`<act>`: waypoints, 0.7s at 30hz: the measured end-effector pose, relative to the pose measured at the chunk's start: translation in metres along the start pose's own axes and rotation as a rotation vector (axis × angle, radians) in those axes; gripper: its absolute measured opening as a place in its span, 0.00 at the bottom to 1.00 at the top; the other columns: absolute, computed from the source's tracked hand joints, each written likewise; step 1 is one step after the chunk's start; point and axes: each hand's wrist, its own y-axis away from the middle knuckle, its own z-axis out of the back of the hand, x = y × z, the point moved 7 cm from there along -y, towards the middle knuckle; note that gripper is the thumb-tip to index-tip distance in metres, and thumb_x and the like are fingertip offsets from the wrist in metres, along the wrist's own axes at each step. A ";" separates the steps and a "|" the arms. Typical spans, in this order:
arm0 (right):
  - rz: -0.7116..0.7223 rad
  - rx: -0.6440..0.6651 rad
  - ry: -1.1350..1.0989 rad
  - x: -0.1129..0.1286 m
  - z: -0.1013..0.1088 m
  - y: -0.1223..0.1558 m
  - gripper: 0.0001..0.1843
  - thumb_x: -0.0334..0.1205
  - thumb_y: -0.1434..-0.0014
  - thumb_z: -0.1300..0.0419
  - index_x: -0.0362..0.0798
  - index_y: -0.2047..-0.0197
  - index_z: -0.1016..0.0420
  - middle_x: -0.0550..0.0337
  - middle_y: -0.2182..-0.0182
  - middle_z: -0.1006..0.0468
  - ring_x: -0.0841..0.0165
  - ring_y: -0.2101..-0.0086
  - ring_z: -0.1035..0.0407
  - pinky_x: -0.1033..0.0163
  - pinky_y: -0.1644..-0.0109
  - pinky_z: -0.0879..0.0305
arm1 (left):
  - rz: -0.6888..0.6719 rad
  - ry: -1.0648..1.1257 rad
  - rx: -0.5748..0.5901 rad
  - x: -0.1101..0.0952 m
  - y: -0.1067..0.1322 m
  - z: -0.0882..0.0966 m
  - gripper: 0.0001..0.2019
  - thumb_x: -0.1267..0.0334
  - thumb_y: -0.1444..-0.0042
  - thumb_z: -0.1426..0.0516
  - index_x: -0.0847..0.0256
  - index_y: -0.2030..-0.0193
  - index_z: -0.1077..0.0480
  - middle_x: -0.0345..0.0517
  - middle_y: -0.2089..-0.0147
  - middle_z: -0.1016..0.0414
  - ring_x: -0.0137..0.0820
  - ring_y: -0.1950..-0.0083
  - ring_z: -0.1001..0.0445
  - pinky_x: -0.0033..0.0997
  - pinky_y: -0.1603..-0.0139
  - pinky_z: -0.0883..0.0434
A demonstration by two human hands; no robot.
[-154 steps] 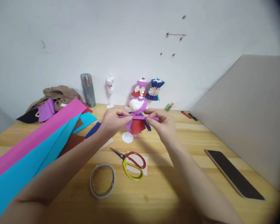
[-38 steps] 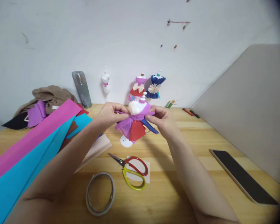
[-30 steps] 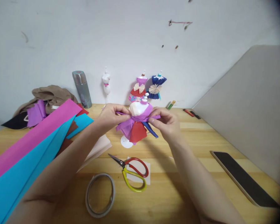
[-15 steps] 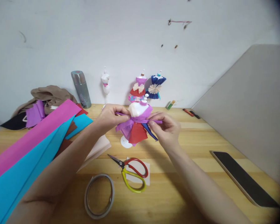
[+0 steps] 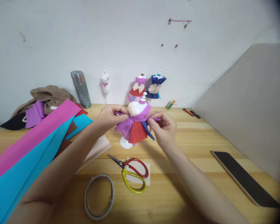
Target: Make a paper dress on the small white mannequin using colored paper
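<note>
A small white dress form (image 5: 133,108) stands on a round white base, tilted slightly, dressed in purple, red and blue crepe paper. Around its waist runs a twisted purple paper strip (image 5: 140,119). My left hand (image 5: 110,116) pinches one end of the strip at the form's left side. At the right side, my right hand (image 5: 164,126) pinches the other end between thumb and fingers. Below the strip hang a red paper panel (image 5: 137,132), a purple one (image 5: 125,128) and a blue piece (image 5: 148,130).
Scissors (image 5: 130,174) lie on a small white sheet, left of which is a tape roll (image 5: 86,199). Coloured paper (image 5: 37,143) covers the left side. A flask (image 5: 81,88), a bare form (image 5: 105,82) and two dressed forms (image 5: 156,88) stand behind. A phone (image 5: 244,179) lies right.
The dress form has become a little more upright. My right hand has shifted slightly left with its end of the strip; my left hand keeps its pinch.
</note>
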 end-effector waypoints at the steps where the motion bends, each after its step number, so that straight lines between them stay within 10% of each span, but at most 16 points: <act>1: 0.007 -0.003 0.005 0.000 0.001 0.000 0.05 0.33 0.44 0.35 0.51 0.71 0.24 0.60 0.70 0.20 0.67 0.69 0.26 0.61 0.64 0.28 | -0.003 0.004 -0.007 0.000 0.000 0.000 0.07 0.66 0.64 0.35 0.64 0.75 0.22 0.38 0.75 0.25 0.23 0.74 0.31 0.24 0.72 0.35; 21: -0.154 0.030 -0.044 -0.011 0.001 0.000 0.07 0.37 0.45 0.35 0.50 0.73 0.29 0.64 0.73 0.25 0.73 0.76 0.33 0.66 0.72 0.33 | 0.020 0.030 -0.030 -0.003 0.001 -0.004 0.05 0.68 0.63 0.36 0.64 0.75 0.23 0.38 0.76 0.24 0.22 0.74 0.30 0.21 0.73 0.33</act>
